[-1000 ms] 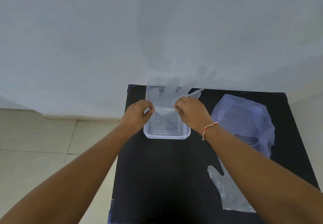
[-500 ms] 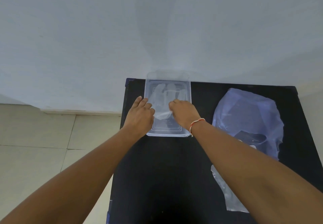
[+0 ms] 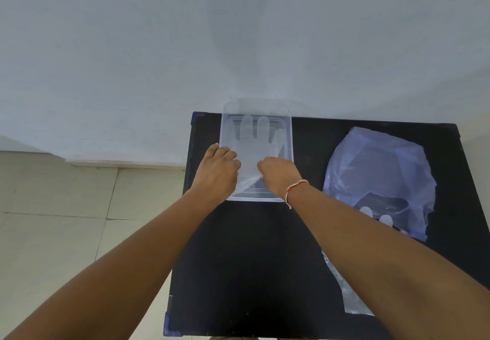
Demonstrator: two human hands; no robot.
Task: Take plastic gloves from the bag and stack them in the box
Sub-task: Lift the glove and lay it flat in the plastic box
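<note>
Both hands are down in the clear box (image 3: 287, 138) at the worktop's (image 3: 238, 260) far edge, left hand (image 3: 218, 171) and right hand (image 3: 278, 173) each pinching the cuff of a plastic glove (image 3: 252, 148) lying flat, fingers pointing away. The bag (image 3: 376, 169) sits well right, nearer the right hand; another glove (image 3: 352, 300) lies beside it.

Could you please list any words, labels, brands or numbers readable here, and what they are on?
None can be read: the clear box, the glove in it, the bag and the black table show no print.
</note>
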